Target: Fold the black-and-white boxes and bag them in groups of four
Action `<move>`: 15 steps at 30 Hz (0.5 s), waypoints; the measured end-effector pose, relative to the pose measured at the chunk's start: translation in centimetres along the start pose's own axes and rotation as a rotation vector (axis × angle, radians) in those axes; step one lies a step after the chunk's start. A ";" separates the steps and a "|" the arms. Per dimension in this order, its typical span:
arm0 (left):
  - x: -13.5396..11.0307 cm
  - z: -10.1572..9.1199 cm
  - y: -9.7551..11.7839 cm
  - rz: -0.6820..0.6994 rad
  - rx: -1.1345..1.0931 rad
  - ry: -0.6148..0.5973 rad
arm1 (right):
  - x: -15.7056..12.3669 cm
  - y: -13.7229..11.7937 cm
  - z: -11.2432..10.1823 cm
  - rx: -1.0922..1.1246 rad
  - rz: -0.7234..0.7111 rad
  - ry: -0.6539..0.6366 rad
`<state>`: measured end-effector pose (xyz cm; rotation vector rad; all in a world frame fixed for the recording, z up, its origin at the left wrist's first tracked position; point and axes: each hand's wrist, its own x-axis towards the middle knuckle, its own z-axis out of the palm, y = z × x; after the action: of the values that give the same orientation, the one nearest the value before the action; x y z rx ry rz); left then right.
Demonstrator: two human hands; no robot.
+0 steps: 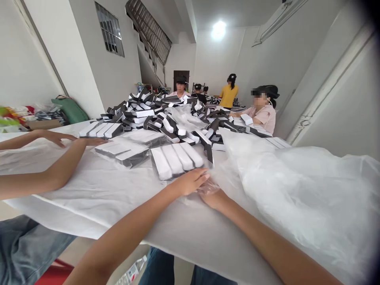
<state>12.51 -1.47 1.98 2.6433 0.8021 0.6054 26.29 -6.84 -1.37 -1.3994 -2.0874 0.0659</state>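
In front of me lies a clear plastic bag (212, 184) with a row of several white-and-black boxes (178, 158) inside it. My left hand (191, 182) is at the near right corner of the packed row, its fingers closed on the loose plastic. Right beside it, my right hand (212, 196) grips the same end of the bag, some of its fingers covered by the film. Two more bagged packs of boxes (126, 148) lie just left of this one, touching or nearly so.
A large heap of loose boxes (148, 113) covers the table's far side. Crumpled clear plastic bags (299, 182) spread over the right. A co-worker's hands (56, 137) rest by boxes at left; another person (264, 113) sits at right. A bottle (132, 272) lies below the table edge.
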 end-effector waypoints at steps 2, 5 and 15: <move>-0.9 0.1 -1.5 0.083 0.039 -0.129 | -1.2 -1.9 -2.4 -0.033 -0.038 -0.161; -3.2 -0.4 -2.7 0.266 0.104 -0.225 | -1.6 -5.7 -7.2 0.081 -0.188 -0.636; -10.3 -2.8 -1.2 -0.082 0.209 -0.008 | 2.9 0.3 -1.8 0.213 -0.231 -0.374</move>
<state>2.89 -6.05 0.82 2.7799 1.0161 0.5151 26.72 -4.78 1.36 -1.0736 -2.4482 0.4728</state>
